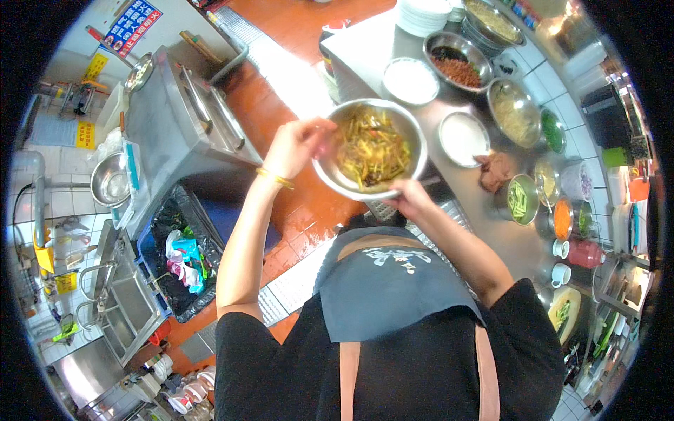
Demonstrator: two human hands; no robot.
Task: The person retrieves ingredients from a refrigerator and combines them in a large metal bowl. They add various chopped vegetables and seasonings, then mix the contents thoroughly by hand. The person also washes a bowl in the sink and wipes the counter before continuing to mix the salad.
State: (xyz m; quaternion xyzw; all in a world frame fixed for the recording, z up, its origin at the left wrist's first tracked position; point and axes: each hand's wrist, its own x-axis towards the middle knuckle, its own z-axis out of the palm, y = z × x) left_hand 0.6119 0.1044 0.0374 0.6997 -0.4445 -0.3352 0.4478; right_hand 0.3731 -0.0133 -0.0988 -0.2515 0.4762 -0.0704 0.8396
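Observation:
A steel mixing bowl [419,152] with mixed cut green and yellow food [375,150] is held up in front of me, over the floor beside the steel counter. My right hand [412,199] grips its rim at the near right side. At the bowl's left rim is my left hand [305,143], its fingers bent and blurred, a yellow bracelet on the wrist; whether it holds anything I cannot tell. Two white plates [410,80] [464,139] lie on the counter to the right of the bowl, with a crumpled brown cloth [495,171] beside the nearer one.
Along the steel counter [492,231] stand bowls of minced food [457,72], noodle-like strands [513,113], green strips [520,200] and orange shreds [562,220], and a plate stack [424,16]. On the left are a lined bin [202,310], a steel cabinet [174,126] and a sink [129,300].

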